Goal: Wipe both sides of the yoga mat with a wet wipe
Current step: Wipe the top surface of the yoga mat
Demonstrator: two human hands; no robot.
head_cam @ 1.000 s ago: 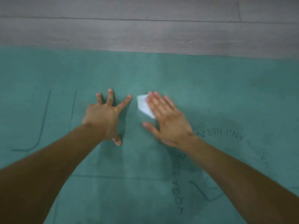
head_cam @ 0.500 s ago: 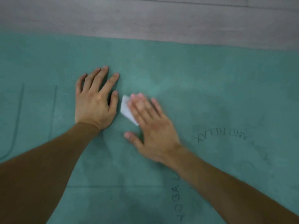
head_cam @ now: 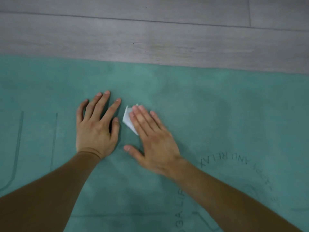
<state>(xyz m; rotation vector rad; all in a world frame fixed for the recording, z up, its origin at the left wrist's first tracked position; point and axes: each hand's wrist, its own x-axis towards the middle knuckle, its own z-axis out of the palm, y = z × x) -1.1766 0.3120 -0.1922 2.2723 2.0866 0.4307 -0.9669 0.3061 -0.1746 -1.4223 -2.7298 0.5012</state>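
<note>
Grey wood-plank floor (head_cam: 150, 34) along the top of the view; a teal yoga mat (head_cam: 217, 106) is spread flat on it, far edge running left to right, the rest filling the frame. Printed side is up: curved lettering toward the near right, line markings toward the left. Step in hand, by my reading: wiping this upper face, somewhere in the middle stretch inside the far edge. Right hand (head_cam: 153, 139) lies flat, fingers straight and close together, pressing a folded white wet wipe (head_cam: 128, 119) onto the mat; only the wipe's left part shows past the fingertips. Left hand (head_cam: 95, 128) sits just beside it, palm down, fingers straight and a little spread, holding nothing, likely pinning the mat. The two hands are near but apart. Darker, patchy areas on the mat may be damp; cannot say for sure. Next move probably calls for steady downward pressure while sliding the wipe across unwiped areas, with the mat kept from creeping. Underside not yet dealt with, as far as this shows. Count: one mat, one wipe, two hands.
</note>
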